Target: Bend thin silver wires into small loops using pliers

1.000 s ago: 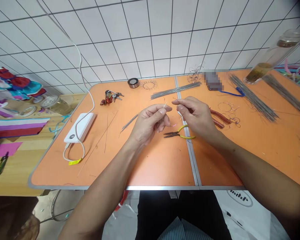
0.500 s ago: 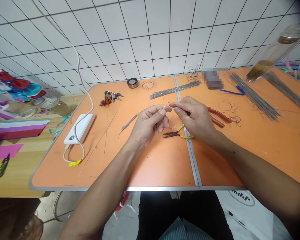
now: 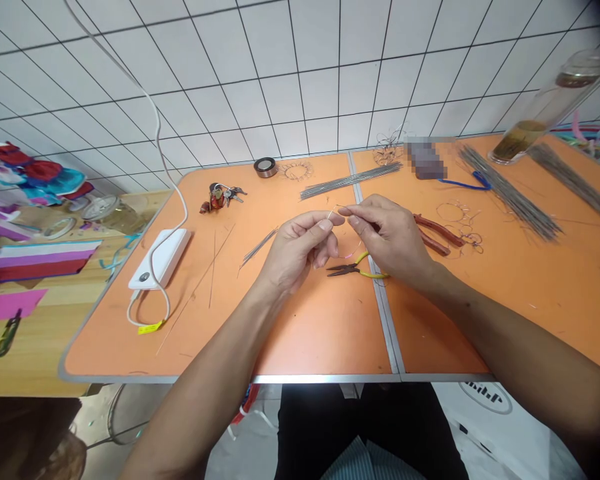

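My left hand [image 3: 300, 250] and my right hand [image 3: 393, 237] are raised over the orange folding table [image 3: 320, 333], fingertips close together. Both pinch a thin silver wire [image 3: 333, 213], which curves between them; its far end is too fine to follow. Below my hands lie yellow-handled needle-nose pliers [image 3: 353, 271], partly under my right hand. Red-handled pliers [image 3: 437, 233] lie just past my right hand. A few loose straight wires [image 3: 258, 247] lie left of my left hand.
Bundles of straight wire [image 3: 350, 181] lie along the back. Wire coils [image 3: 455, 213], a tape roll [image 3: 265, 167], keys [image 3: 221, 194] and a white power bank [image 3: 160, 258] with its cable sit on the table. A tall glass jar [image 3: 545, 113] stands back right.
My hands have barely moved; both still pinch the wire. The view has shifted slightly with my head.
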A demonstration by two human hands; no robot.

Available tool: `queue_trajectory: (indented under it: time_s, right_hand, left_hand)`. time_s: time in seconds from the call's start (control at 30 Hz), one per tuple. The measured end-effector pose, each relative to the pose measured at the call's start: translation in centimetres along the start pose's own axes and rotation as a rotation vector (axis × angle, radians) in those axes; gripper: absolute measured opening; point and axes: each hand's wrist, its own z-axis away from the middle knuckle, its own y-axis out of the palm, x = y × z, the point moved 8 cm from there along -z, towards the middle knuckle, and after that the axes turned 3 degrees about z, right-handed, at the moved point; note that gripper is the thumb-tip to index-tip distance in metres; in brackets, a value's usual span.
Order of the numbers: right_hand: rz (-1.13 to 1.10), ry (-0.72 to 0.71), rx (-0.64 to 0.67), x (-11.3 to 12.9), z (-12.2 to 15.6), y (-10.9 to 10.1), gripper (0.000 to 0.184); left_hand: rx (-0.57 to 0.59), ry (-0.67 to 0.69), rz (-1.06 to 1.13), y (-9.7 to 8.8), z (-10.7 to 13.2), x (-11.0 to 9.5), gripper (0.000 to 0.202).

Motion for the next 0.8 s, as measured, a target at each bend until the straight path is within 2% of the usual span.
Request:
queue_trajectory:
  time_s: [0.8]
  right_hand:
    - [0.018, -0.022, -0.002, 0.03, 0.02, 0.09, 0.027]
  left_hand:
    - [-0.013, -0.008, -0.011, -0.09, -0.03, 0.15, 0.034]
